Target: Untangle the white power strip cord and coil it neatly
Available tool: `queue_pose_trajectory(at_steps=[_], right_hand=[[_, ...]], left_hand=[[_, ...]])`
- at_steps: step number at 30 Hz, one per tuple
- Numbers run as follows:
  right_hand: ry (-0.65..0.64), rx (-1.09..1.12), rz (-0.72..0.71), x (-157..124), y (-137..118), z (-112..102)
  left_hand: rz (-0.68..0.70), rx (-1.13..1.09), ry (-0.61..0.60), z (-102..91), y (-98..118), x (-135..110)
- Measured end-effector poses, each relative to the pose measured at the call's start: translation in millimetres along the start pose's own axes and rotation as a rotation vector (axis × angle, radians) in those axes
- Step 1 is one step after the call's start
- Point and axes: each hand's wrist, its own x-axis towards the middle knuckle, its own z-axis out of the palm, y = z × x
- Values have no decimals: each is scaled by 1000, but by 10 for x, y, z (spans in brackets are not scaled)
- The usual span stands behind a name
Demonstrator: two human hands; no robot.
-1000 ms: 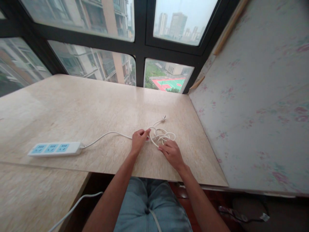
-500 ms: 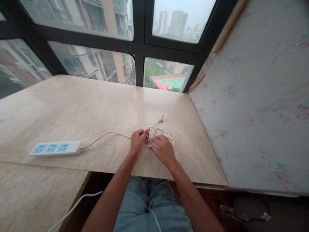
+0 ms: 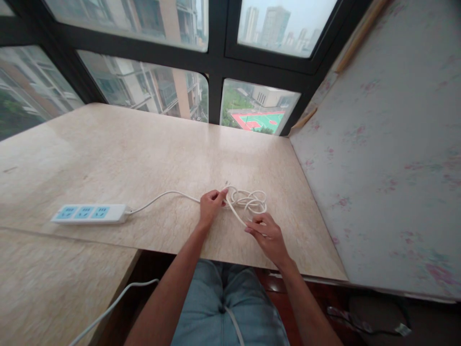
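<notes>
You are at a wide, pale stone ledge [image 3: 144, 154] under a big window with a dark frame [image 3: 214, 72], and a wall with pink flowers [image 3: 378, 158] goes up on your right. The white power strip [image 3: 91, 214] lies on the ledge to your left, with its blue sockets facing up. Its white cord [image 3: 169, 192] runs across the stone to your hands. Your left hand [image 3: 212, 205] pinches the cord between thumb and finger, near the messy loops [image 3: 251, 193]. Your right hand [image 3: 269, 236] pinches it too, lower down and to the right. Half a second ago, your right hand was close beside your left one, over the loops. Now it is out to the side, and one piece of cord goes from hand to hand in a gentle bend. The plug [image 3: 227, 183] has changed place too: it was out past the loops, and now it peeks out just beyond your left fingertips. The strip looks like it has not moved along the ledge. To me, this means you have a new bit of cord to work with, but the loops are loose and crossed, so they could snag.
</notes>
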Motion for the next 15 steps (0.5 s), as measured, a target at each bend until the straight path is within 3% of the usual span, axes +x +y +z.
queue_pose_trajectory(at_steps=[6,15], right_hand=[[9,2,-10,-289,170,-392],[-79,-127,-62,-450,398,-634]], left_hand=[[-30,-33,9,15,12,-3],[-31,-37,22,10,24,-4]])
